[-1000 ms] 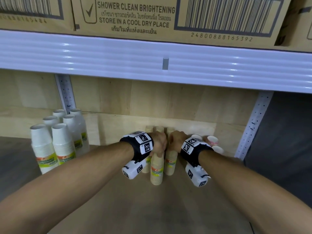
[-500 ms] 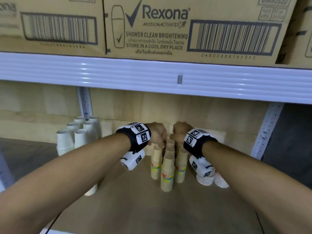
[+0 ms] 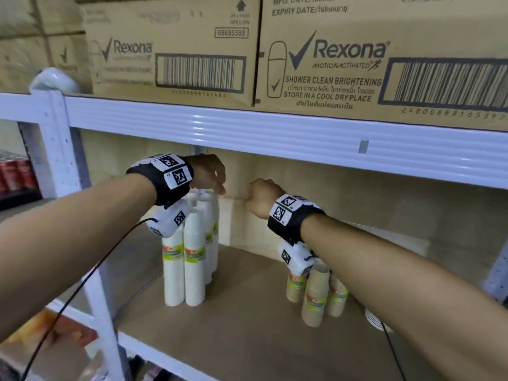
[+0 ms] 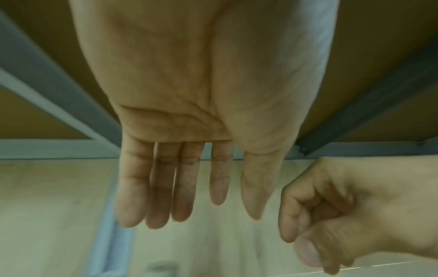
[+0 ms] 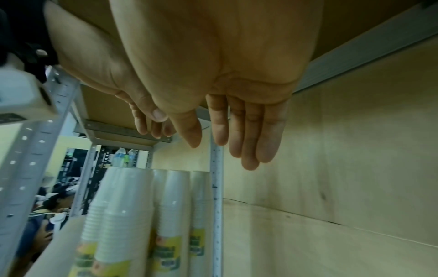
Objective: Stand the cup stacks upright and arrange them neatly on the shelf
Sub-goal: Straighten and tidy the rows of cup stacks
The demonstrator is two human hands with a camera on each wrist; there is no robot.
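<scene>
Several tall white cup stacks (image 3: pixel 192 257) stand upright at the left of the brown shelf board (image 3: pixel 247 334); the right wrist view shows them from the side (image 5: pixel 125 215). Three shorter brown cup stacks (image 3: pixel 316 295) stand upright to the right, partly hidden under my right forearm. My left hand (image 3: pixel 211 177) hovers just above the white stacks, its fingers straight and holding nothing (image 4: pixel 213 196). In the air between the two groups is my right hand (image 3: pixel 261 198), with loosely curled, empty fingers (image 5: pixel 220 142).
The white beam of the upper shelf (image 3: pixel 275 133) runs close above both hands and carries Rexona cartons (image 3: pixel 357 64). A white upright post (image 3: pixel 63 160) bounds the bay on the left. White cup rims (image 3: pixel 376 320) lie at the right beneath my forearm. A black cable (image 3: pixel 82 284) hangs from my left wrist.
Both hands have let go of the brown stacks and lifted. They moved left, and the left hand now hangs over the white stacks. The brown stacks stay standing.
</scene>
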